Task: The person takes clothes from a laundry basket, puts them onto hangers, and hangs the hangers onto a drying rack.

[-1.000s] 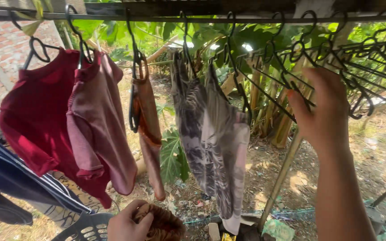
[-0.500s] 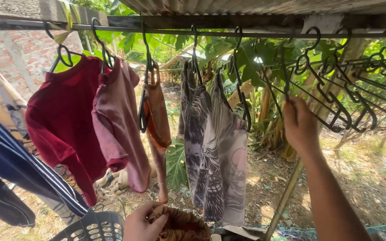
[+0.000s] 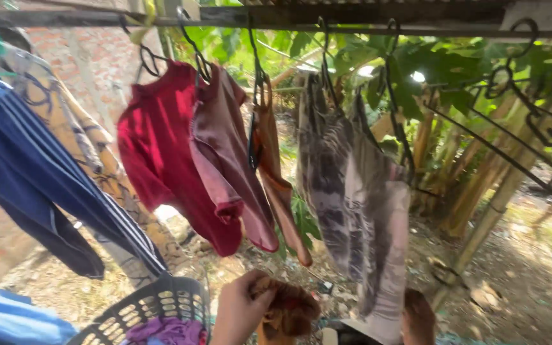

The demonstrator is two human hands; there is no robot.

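Low down, the left hand [image 3: 241, 313] grips a crumpled brown cloth [image 3: 289, 310] just right of a grey plastic basket [image 3: 154, 303], while the right hand's [image 3: 418, 317] grip cannot be told.

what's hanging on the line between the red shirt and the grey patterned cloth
In the head view, between the red shirt and the grey patterned cloth hang a dusty pink garment and a narrow orange-brown one, each on a hanger.

Only the person's two bare hands show, both at the bottom edge of the frame. The left hand [image 3: 241, 313], bottom centre, is bare to the wrist: no glove, ring, watch or sleeve visible. Its fingers [image 3: 260, 287] are unadorned. The right hand [image 3: 418, 316], lower right of centre, is mostly cut off and partly blurred; no sleeve or jewellery shows.
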